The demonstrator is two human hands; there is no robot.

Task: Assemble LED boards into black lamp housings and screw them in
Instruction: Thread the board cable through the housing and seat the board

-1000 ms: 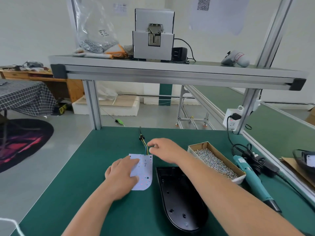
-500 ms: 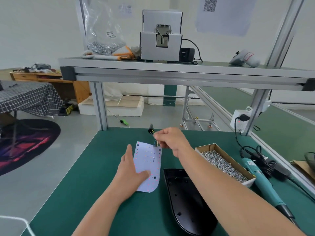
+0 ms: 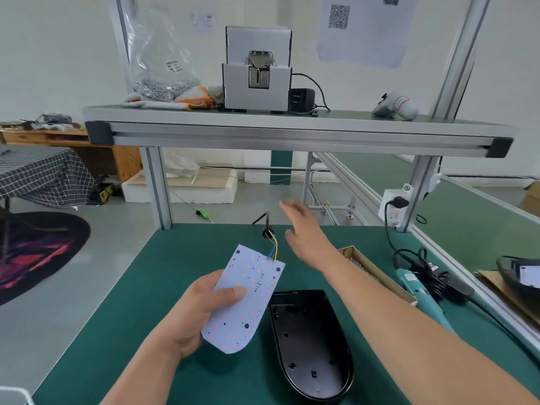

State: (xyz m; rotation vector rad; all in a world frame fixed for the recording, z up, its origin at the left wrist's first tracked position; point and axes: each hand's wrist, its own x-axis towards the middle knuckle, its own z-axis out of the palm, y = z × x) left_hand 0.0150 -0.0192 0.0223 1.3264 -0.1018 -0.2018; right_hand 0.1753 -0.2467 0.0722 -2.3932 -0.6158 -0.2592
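My left hand [image 3: 201,311] grips a white LED board [image 3: 248,299] by its left edge and holds it tilted above the green bench, LED side up. Coloured wires [image 3: 273,245] run from the board's far end to a black plug. An empty black lamp housing [image 3: 309,343] lies open side up on the bench just right of the board. My right hand [image 3: 304,229] reaches forward past the wires, fingers spread and holding nothing.
A cardboard box of screws [image 3: 371,270] sits right of my right arm. A teal electric screwdriver [image 3: 420,293] and its cables lie further right. An overhead shelf [image 3: 263,133] carries a screw feeder [image 3: 257,68]. Another housing [image 3: 523,279] sits at the far right.
My left hand has lifted the board off the bench and turned it LED side up. My right hand has let go of the wires and stretched forward with fingers open.
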